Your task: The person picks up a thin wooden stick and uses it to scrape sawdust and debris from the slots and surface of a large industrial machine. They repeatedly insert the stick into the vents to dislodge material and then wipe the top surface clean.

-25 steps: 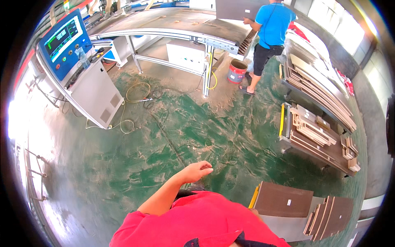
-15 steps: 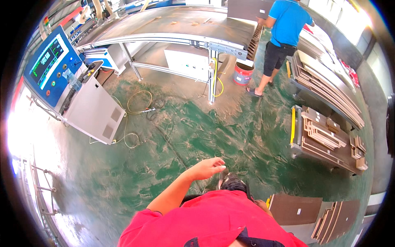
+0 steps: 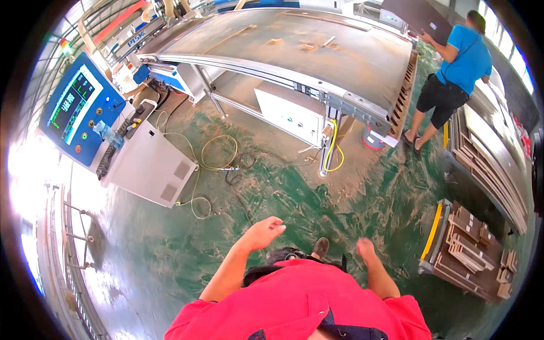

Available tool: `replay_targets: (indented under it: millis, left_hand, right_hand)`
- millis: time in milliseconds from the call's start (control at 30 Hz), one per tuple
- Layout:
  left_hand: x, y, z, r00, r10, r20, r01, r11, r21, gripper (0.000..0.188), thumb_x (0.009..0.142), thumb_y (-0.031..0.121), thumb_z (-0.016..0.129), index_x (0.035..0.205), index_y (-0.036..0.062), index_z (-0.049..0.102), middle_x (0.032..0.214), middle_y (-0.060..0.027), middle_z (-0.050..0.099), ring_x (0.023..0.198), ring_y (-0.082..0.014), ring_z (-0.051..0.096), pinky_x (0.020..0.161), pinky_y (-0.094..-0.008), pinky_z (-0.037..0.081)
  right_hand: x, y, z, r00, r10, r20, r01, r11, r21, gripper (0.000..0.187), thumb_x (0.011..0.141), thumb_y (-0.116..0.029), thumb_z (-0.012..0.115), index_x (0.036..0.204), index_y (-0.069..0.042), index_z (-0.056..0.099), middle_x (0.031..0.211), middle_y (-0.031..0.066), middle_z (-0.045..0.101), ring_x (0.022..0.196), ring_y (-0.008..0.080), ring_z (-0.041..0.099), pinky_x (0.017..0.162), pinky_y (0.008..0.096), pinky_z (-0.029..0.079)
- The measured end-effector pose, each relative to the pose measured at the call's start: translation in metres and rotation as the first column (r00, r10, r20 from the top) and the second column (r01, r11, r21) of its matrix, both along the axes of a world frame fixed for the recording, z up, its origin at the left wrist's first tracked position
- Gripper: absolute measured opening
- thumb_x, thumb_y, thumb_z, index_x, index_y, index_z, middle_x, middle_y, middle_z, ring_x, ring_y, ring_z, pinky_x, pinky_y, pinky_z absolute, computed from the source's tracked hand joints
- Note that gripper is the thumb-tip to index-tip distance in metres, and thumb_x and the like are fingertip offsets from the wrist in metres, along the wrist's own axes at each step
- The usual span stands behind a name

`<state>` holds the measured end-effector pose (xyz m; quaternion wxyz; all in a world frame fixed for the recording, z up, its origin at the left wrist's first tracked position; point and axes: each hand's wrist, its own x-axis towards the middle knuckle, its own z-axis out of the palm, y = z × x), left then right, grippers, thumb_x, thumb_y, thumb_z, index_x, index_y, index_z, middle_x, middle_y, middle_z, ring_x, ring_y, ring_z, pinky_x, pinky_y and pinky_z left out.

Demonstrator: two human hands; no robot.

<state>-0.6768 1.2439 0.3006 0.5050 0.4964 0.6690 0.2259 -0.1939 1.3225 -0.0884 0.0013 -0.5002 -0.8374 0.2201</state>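
Right hand (image 3: pixel 365 249) now past shirt (image 3: pixel 283 300), fingers blurred, I can't tell; left hand (image 3: pixel 262 234) fingers curled together; both short of near edge of bench (image 3: pixel 362 63).

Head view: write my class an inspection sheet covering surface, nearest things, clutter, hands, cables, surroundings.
Surface: green floor, dust-streaked.
Nearest things: control console at left, board rack at right, neither touched.
Clutter: wood scraps on the worktable; bottle on the console.
Hands: left hand loosely curled, right hand blurred; nothing seen held.
Cables: coiled hose on the floor; yellow hose hanging by the worktable.
Surroundings: co-worker holding a brown board; red bucket by the worktable's end.
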Motion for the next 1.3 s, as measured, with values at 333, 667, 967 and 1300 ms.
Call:
replay_targets:
  millis: [333, 667, 967, 1300]
  left_hand:
    - [-0.086, 0.129, -0.003, 0.997, -0.06, 0.051, 0.066, 0.99, -0.121, 0.046, 0.096, 0.033, 0.059, 0.127, -0.0001, 0.054, 0.117, -0.0144, 0.063, 0.11, -0.0221, 0.059, 0.096, -0.0345, 0.045]
    - [-0.284, 0.274, 0.008, 0.992, 0.119, -0.045, -0.117, 0.992, 0.047, 0.044, 0.094, 0.032, 0.062, 0.126, 0.001, 0.056, 0.113, -0.0122, 0.065, 0.104, -0.0212, 0.061, 0.091, -0.0331, 0.047]
    - [-0.399, 0.39, 0.021, 0.982, 0.18, 0.052, -0.185, 0.974, 0.128, 0.045, 0.094, 0.033, 0.062, 0.124, 0.0007, 0.055, 0.11, -0.014, 0.065, 0.103, -0.0227, 0.061, 0.091, -0.0349, 0.047]
    - [-0.502, 0.488, 0.017, 0.912, 0.403, -0.071, -0.409, 0.907, -0.102, 0.044, 0.095, 0.032, 0.059, 0.124, 0.0002, 0.056, 0.113, -0.0137, 0.064, 0.107, -0.0219, 0.059, 0.094, -0.0338, 0.045]
  right_hand:
    - [-0.299, 0.266, 0.292, 0.364, -0.575, -0.733, -0.015, 0.783, -0.622, 0.023, 0.089, -0.01, 0.061, 0.111, -0.002, 0.062, 0.091, 0.0015, 0.062, 0.081, 0.0114, 0.059, 0.071, 0.0257, 0.047]
    - [-0.442, 0.513, 0.391, 0.41, -0.365, -0.836, 0.187, 0.931, -0.315, 0.023, 0.086, -0.011, 0.061, 0.107, -0.002, 0.064, 0.085, 0.0037, 0.064, 0.075, 0.0122, 0.059, 0.067, 0.0262, 0.047]
    - [-0.532, 0.792, 0.374, 0.781, -0.335, -0.526, 0.488, 0.854, 0.18, 0.038, 0.081, -0.025, 0.063, 0.114, -0.006, 0.062, 0.117, 0.0192, 0.061, 0.113, 0.0343, 0.056, 0.097, 0.0432, 0.045]
    - [-0.612, 0.967, 0.372, 0.939, -0.342, -0.042, 0.337, 0.884, 0.324, 0.06, 0.081, -0.025, 0.065, 0.137, -0.01, 0.048, 0.129, 0.017, 0.058, 0.121, 0.0324, 0.053, 0.1, 0.0415, 0.044]
